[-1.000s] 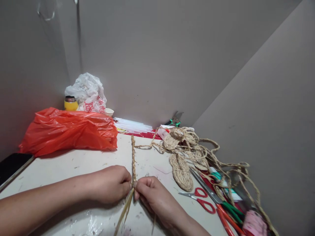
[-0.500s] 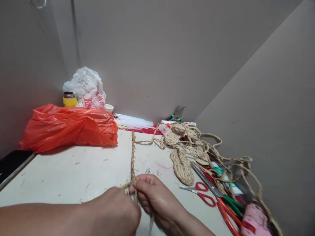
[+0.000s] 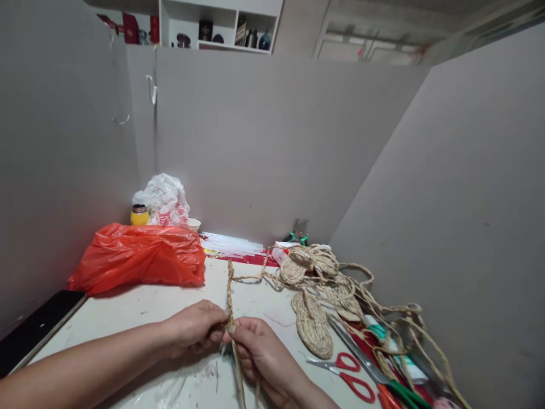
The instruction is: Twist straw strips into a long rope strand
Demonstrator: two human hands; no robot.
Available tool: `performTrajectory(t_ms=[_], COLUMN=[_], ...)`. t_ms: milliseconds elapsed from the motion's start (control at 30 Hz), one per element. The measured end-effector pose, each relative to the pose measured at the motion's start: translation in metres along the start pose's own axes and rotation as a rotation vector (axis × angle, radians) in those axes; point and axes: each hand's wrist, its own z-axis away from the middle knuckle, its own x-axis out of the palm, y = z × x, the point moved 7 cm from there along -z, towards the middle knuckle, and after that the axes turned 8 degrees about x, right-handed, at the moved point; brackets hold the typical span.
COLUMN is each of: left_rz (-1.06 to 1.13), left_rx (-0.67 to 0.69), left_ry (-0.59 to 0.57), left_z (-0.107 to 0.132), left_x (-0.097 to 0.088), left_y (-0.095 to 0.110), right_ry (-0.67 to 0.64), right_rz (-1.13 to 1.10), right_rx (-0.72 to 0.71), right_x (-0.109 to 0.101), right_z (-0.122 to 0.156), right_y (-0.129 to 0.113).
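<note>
A narrow braid of straw-coloured cord (image 3: 230, 288) runs away from me over the white table. Its near end is pinched between the fingertips of my left hand (image 3: 198, 325), which comes in from the left. Just below that spot, my right hand (image 3: 266, 352) grips the same braid between thumb and forefinger. Loose pale strands (image 3: 239, 378) hang from the grip toward me. From the braid's far end a thin cord leads right to a heap of braided rope (image 3: 315, 261). A coiled, sole-shaped woven piece (image 3: 313, 326) lies right of my right hand.
Red-handled scissors (image 3: 347, 372) and larger shears (image 3: 366, 360) lie at the right. Green-handled pruners (image 3: 298, 234) rest by the back partition. An orange plastic bag (image 3: 145, 258), a yellow jar (image 3: 139, 215) and a phone (image 3: 40, 326) are at the left. Grey partitions (image 3: 238, 136) enclose the table.
The view has tilted up, bringing shelves into sight beyond the partition. My left hand has moved from below the right hand up onto the braid. My right hand keeps its pinch.
</note>
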Motion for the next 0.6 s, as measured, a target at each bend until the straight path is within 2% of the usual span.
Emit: performTrajectory(t_ms=[133, 367, 433, 600], left_rz=[-0.058, -0.358, -0.344, -0.158], left_rx=[-0.004, 0.097, 0.082, -0.079], left_ry=[0.000, -0.195, -0.215, -0.167], left_z=[0.007, 0.014, 0.014, 0.011], left_x=[-0.003, 0.004, 0.006, 0.009], left_y=[0.004, 0.026, 0.025, 0.004], right_ry=[0.032, 0.002, 0.014, 0.068], right_rz=[0.058, 0.198, 0.283, 0.643], right_rx=[-0.011, 0.018, -0.030, -0.138], right_x=[-0.003, 0.001, 0.002, 0.002], right_z=[-0.004, 0.009, 0.013, 0.018], right_y=[0.001, -0.003, -0.010, -0.021])
